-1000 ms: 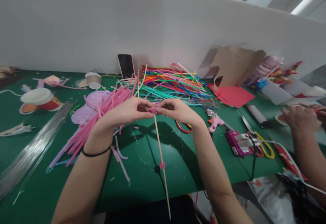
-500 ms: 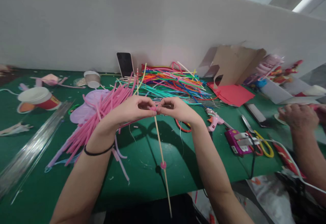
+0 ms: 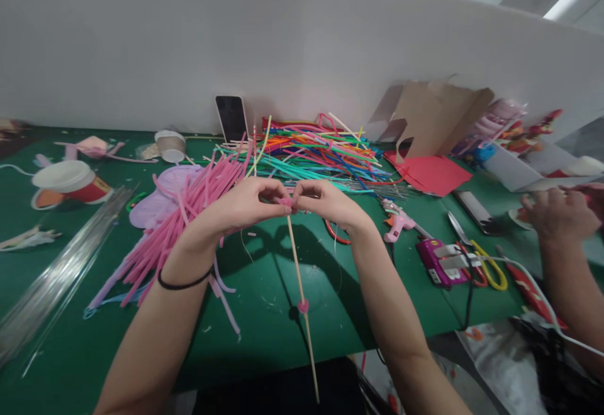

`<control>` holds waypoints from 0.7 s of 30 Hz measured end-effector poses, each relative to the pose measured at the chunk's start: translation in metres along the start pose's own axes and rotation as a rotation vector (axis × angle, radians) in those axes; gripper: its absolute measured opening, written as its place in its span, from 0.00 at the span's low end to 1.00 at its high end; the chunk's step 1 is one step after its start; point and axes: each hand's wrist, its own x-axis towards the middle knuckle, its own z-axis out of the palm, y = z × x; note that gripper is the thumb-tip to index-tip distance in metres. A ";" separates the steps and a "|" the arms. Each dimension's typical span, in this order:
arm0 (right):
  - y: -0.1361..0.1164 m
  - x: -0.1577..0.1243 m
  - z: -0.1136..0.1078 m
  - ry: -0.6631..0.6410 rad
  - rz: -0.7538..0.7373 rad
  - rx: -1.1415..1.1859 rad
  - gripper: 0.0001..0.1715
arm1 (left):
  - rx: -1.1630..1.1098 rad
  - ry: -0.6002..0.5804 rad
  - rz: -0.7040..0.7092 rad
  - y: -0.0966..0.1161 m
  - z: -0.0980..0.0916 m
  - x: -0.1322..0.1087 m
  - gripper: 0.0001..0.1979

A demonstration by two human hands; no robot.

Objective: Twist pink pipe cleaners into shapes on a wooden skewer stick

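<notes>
My left hand (image 3: 245, 204) and my right hand (image 3: 325, 204) meet above the green table (image 3: 264, 302), fingertips pinched together on a small pink piece (image 3: 285, 201) at the top of a thin wooden stick (image 3: 298, 276). The stick slants down toward me. A second small pink piece (image 3: 303, 305) sits lower on it. A black band circles my left wrist. A bundle of pink straws (image 3: 179, 220) lies just left of my left hand.
A pile of coloured straws (image 3: 321, 151), a phone (image 3: 232, 118), paper cups (image 3: 70, 182), cardboard (image 3: 434, 119) and red paper (image 3: 429, 173) lie behind. A pink glue gun (image 3: 399, 220), scissors (image 3: 486, 264) and another person's hand (image 3: 559, 214) are at right. Clear rods (image 3: 51, 276) lie at left.
My hands have stayed pinched at the stick's top with only slight finger shifts. The other person's hand at right has moved a little.
</notes>
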 end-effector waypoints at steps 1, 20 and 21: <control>-0.001 0.000 -0.001 -0.008 0.005 0.006 0.07 | 0.007 -0.003 0.009 0.001 0.000 0.000 0.13; -0.007 -0.006 -0.004 0.103 0.036 -0.069 0.13 | 0.037 -0.016 -0.008 -0.002 0.000 0.001 0.14; -0.007 -0.006 -0.003 0.116 0.039 -0.076 0.12 | 0.038 -0.009 -0.011 -0.003 0.000 0.002 0.15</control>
